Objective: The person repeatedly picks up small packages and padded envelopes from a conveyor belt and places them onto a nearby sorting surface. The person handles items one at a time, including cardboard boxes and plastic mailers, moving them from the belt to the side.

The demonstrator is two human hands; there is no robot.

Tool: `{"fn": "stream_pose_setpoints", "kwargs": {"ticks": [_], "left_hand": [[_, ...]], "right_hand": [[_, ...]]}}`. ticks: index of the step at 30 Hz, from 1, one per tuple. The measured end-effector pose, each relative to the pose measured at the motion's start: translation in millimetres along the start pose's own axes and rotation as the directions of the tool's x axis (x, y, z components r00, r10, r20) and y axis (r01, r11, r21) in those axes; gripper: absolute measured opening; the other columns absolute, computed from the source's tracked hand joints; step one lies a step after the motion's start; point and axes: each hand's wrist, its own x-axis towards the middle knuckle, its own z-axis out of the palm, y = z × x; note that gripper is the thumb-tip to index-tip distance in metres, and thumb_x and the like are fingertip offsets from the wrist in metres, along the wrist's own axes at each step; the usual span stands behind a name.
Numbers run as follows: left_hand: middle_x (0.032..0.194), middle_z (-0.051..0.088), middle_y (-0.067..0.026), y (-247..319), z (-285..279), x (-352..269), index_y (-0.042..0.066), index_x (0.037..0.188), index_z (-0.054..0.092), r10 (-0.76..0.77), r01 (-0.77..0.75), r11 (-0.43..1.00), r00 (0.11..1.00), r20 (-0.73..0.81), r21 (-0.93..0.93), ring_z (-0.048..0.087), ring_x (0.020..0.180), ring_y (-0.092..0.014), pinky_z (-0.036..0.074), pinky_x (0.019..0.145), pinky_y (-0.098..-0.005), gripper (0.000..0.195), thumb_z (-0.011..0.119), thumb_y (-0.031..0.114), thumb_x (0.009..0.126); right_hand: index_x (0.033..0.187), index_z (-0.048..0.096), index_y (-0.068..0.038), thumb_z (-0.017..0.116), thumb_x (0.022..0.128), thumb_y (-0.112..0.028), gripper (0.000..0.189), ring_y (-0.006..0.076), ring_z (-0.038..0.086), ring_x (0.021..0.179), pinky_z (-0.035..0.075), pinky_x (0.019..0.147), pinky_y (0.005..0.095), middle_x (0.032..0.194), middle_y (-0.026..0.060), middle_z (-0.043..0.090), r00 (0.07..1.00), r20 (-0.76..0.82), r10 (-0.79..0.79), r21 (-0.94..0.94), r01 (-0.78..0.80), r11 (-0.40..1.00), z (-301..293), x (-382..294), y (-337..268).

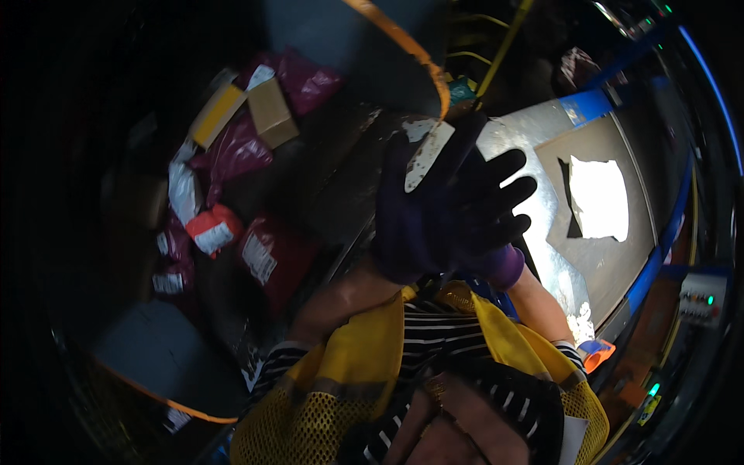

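My left hand (412, 226) and my right hand (494, 238), in purple gloves with dark coated fingers, overlap in front of my chest. Several fingers are spread towards the right, and other digits point up with a gap between them. Through this gap shows a white, rust-spotted metal edge (429, 157). No object is visible in either hand. The dark gloves hide where they touch and which hand some fingers belong to. Right of the hands, a white parcel (598, 199) lies on a brown surface (610, 261) beside shiny metal plating.
Left lie purple plastic mailers (241, 148), cardboard boxes (271, 112), a red parcel (214, 228) and a darker red bag (276, 256). Orange edging (401, 38) curves above my hands. Blue rails (642, 290) and a control box (702, 299) stand at the right.
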Motion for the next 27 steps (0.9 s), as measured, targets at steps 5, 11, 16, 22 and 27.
{"fn": "stream_pose_setpoints", "kwargs": {"ticks": [5,11,16,22,27], "left_hand": [[0.165,0.004,-0.0179,-6,0,-6,0.024,0.159,0.012,0.128,-0.139,0.989,0.975,0.182,0.051,0.005,0.152,-0.038,0.009,0.120,-0.0585,0.085,0.024,0.076,0.093],[0.159,0.027,-0.0152,-11,51,1,0.006,0.155,0.022,0.232,-0.377,0.789,0.914,0.333,0.485,0.029,0.145,-0.030,0.023,0.120,-0.0457,0.075,0.030,0.058,0.103],[0.151,0.041,-0.0172,35,-16,-27,0.009,0.150,0.036,0.468,-0.432,0.704,0.879,0.089,0.564,0.037,0.141,-0.034,0.025,0.119,-0.0501,0.066,0.030,0.055,0.103],[0.154,0.035,-0.0174,90,20,-82,0.013,0.154,0.027,0.433,-0.499,0.788,0.866,0.251,0.362,0.035,0.141,-0.039,0.026,0.117,-0.0559,0.083,0.038,0.069,0.094],[0.163,0.019,-0.0149,128,58,-112,0.021,0.158,0.019,0.490,-0.323,-0.175,0.791,0.367,0.930,0.013,0.150,-0.042,0.012,0.118,-0.0619,0.105,0.056,0.078,0.078]], "right_hand": [[0.138,0.051,-0.004,0.069,0.088,-0.013,0.054,0.0316,0.050,0.129,0.040,0.109,0.0418,0.137,0.0162,0.054,0.968,0.245,-0.048,-0.169,0.092,0.981,14,9,-29],[0.130,0.055,-0.001,0.063,0.092,-0.016,0.042,0.0299,0.051,0.123,0.036,0.106,0.0416,0.129,0.0170,0.057,0.937,0.339,0.085,-0.151,-0.035,0.988,25,-8,-29],[0.106,0.064,0.002,0.065,0.092,-0.012,0.020,0.0204,0.071,0.090,0.055,0.079,0.0313,0.090,0.0134,0.072,0.952,0.286,0.109,0.643,-0.275,0.715,15,48,-42],[0.094,0.066,0.000,0.068,0.091,-0.023,0.023,0.0365,0.064,0.072,0.052,0.067,0.0384,0.076,0.0164,0.064,0.912,0.263,-0.314,-0.068,0.342,0.937,81,99,-63],[0.107,0.066,-0.001,0.064,0.092,-0.015,0.021,0.0296,0.067,0.082,0.052,0.073,0.0349,0.091,0.0209,0.065,0.890,0.444,0.100,0.209,-0.212,0.955,109,116,-59]]}}
